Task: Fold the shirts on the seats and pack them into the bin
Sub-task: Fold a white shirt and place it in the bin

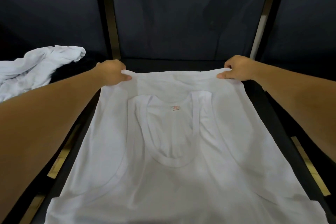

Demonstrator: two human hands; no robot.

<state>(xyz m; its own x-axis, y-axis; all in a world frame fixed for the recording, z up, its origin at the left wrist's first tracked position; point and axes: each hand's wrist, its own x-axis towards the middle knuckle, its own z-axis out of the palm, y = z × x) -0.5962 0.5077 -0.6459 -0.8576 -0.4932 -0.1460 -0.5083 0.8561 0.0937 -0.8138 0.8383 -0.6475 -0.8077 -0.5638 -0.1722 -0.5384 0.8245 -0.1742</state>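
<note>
A white sleeveless shirt (174, 151) lies spread over the dark middle seat (258, 107), its neckline and small label facing up near the centre. The far part of the shirt is doubled over, and that folded edge runs between my two hands. My left hand (112, 74) pinches the far left corner of that edge. My right hand (236, 71) pinches the far right corner. Both hands hold the cloth just above the seat, close to the backrest. No bin is in view.
A crumpled pile of white shirts (34, 69) sits on the seat to the left. Dark padded backrests (181, 14) rise behind all the seats, split by black frame posts (103, 14). Pale floor shows through gaps beside the middle seat.
</note>
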